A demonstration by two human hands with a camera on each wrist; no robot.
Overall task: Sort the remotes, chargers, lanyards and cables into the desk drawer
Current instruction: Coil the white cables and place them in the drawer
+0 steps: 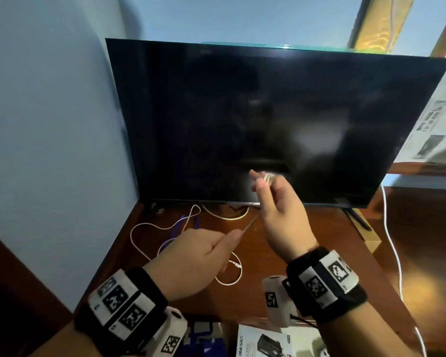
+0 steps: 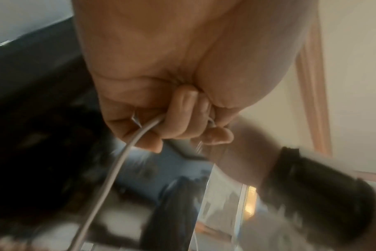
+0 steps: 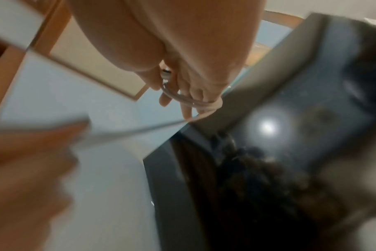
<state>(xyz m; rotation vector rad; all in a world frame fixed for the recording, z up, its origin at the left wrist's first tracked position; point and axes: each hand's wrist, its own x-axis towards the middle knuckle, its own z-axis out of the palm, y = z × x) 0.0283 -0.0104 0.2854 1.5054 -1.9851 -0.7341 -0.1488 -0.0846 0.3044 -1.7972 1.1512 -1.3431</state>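
Note:
A thin white cable [image 1: 250, 222] runs taut between my two hands above the wooden desk [image 1: 319, 243]. My right hand [image 1: 273, 199] is raised in front of the TV, with loops of the cable [image 3: 182, 97] wound around its straightened fingers. My left hand [image 1: 204, 251] sits lower and to the left, fingers curled round the cable [image 2: 122, 156] so that it slides through the fist. The loose rest of the white cable [image 1: 150, 228] trails over the desk. A blue-purple lanyard or cord [image 1: 180, 228] lies on the desk behind the left hand.
A large dark TV [image 1: 268, 119] stands at the back of the desk. A second white cable [image 1: 392, 243] hangs down the right side. A cardboard piece [image 1: 368, 238] lies under the TV's right foot. A printed box [image 1: 268, 341] lies in an open space below the desk's front edge.

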